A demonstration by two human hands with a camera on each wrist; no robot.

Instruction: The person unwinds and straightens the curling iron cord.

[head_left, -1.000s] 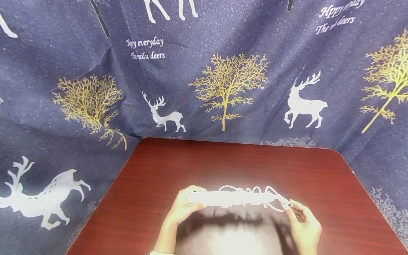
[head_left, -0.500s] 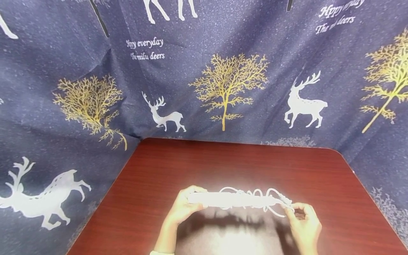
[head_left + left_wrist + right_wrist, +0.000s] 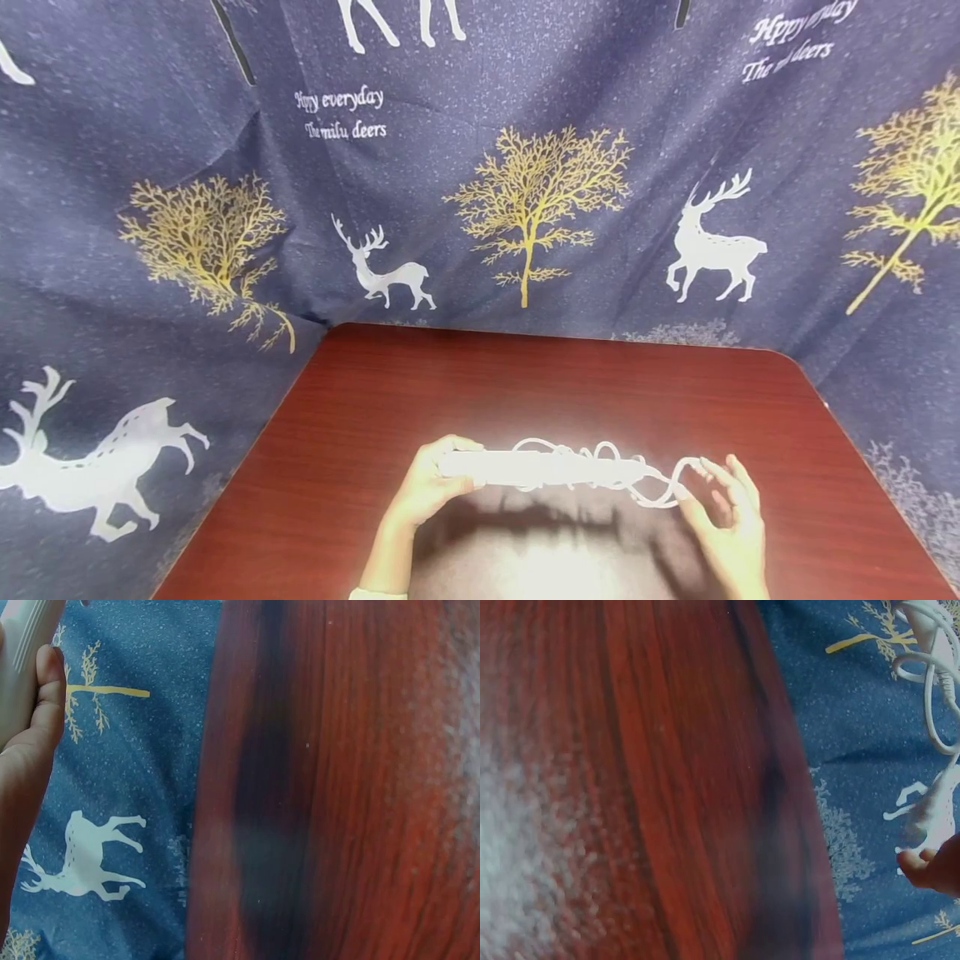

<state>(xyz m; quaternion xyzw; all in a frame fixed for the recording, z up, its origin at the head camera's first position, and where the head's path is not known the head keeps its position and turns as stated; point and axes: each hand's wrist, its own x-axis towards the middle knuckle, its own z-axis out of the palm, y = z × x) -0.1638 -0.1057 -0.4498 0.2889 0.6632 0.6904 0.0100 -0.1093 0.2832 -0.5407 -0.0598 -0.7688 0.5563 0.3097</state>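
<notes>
A long white bar with lengthwise ridges, which looks like a power strip (image 3: 525, 468), is held level above the table; glare hides its face. My left hand (image 3: 431, 483) grips its left end, with the thumb in front, and in the left wrist view the fingers lie along the ridged power strip (image 3: 19, 664). White cord (image 3: 606, 454) loops loosely around the strip's right half. My right hand (image 3: 727, 517) pinches the cord's free end between thumb and fingers. In the right wrist view that end is a white plug (image 3: 934, 814), partly cut off by the frame's edge.
A reddish-brown wooden table (image 3: 480, 375) with rounded far corners lies beneath both hands. Behind it and along its sides hangs a dark blue cloth (image 3: 465, 250) printed with deer and trees. Bright glare covers the table's near middle.
My right hand has moved slightly right and its fingers have spread more, drawing the cord's end away from the strip into a wider loop. My left hand stays at the strip's left end.
</notes>
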